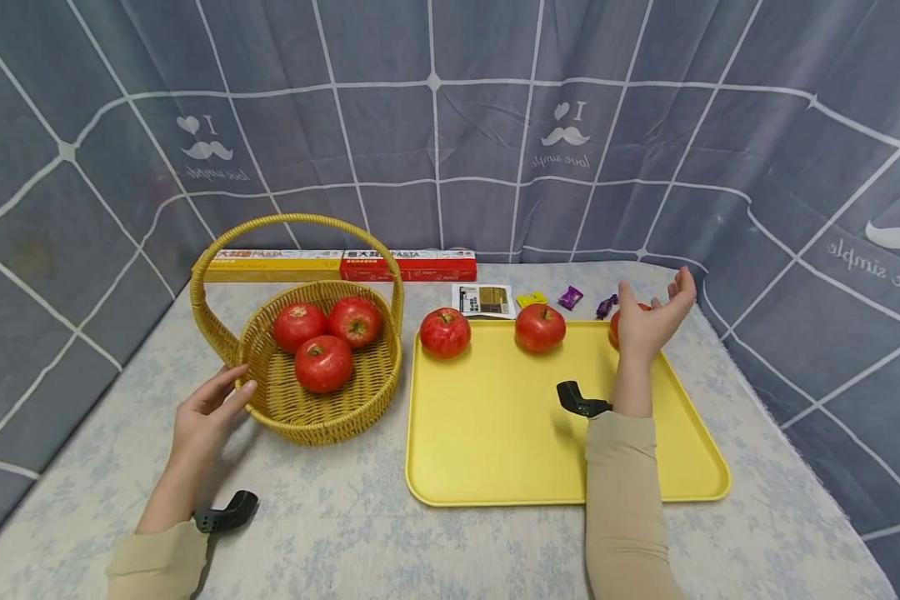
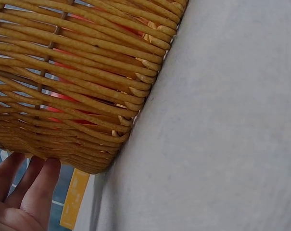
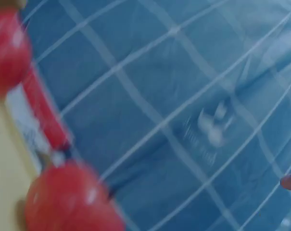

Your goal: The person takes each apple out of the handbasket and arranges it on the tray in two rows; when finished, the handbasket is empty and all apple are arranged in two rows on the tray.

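Observation:
At the left, my left hand touches the outer side of a woven basket near the foot of its handle. In the left wrist view its fairly straight fingers rest against the weave. Three red apples lie inside, one being the front apple. My right hand is raised over the far right corner of a yellow tray, fingers spread and holding nothing. Behind it a red apple is partly hidden. Along the tray's far edge sit a left apple and a middle apple.
Behind the basket lie a yellow pasta box and a red pasta box. Past the tray are a white packet, a yellow wrapped candy and purple candies. A grey checked curtain closes off the back and sides.

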Demonstrator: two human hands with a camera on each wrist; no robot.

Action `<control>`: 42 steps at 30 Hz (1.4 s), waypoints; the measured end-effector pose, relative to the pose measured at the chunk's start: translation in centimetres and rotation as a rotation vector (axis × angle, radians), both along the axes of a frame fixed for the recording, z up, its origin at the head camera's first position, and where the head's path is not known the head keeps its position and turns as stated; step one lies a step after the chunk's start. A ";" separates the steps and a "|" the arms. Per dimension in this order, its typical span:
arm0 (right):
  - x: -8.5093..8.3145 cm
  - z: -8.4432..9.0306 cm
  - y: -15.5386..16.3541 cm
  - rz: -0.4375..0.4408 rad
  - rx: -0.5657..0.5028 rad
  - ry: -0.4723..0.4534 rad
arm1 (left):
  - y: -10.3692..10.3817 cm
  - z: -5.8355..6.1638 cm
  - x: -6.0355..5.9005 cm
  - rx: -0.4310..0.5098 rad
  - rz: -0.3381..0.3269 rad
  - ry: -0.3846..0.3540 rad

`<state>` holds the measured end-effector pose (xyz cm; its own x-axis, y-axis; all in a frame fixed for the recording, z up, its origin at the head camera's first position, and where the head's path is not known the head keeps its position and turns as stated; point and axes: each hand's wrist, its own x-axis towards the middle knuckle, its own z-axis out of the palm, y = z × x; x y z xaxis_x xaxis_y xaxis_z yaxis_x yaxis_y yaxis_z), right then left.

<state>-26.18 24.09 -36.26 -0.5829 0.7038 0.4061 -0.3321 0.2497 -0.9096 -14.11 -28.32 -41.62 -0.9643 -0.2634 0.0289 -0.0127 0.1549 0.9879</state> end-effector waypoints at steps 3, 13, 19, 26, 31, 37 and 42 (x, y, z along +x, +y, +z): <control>1.0 2.1 -1.3 0.130 -0.140 0.124 | 0.1 0.0 0.0 0.015 -0.007 0.004; 3.5 5.9 -8.0 0.491 -0.197 0.370 | 0.1 0.1 -0.1 0.013 0.008 -0.005; 4.5 5.4 -13.1 0.731 -0.104 0.326 | 0.0 0.0 0.0 0.026 -0.009 0.003; 5.3 2.8 -18.8 1.022 -0.023 0.218 | -0.1 -0.1 0.0 0.030 -0.016 0.000; 5.7 0.5 -22.2 1.200 0.085 0.022 | -0.2 -0.2 0.0 0.031 -0.026 0.004; 4.6 -1.3 -25.4 1.327 0.280 -0.178 | -0.1 -0.3 0.0 0.028 -0.034 0.020; 2.8 -1.8 -27.0 1.348 0.423 -0.249 | -0.1 -0.3 0.0 0.038 -0.031 0.021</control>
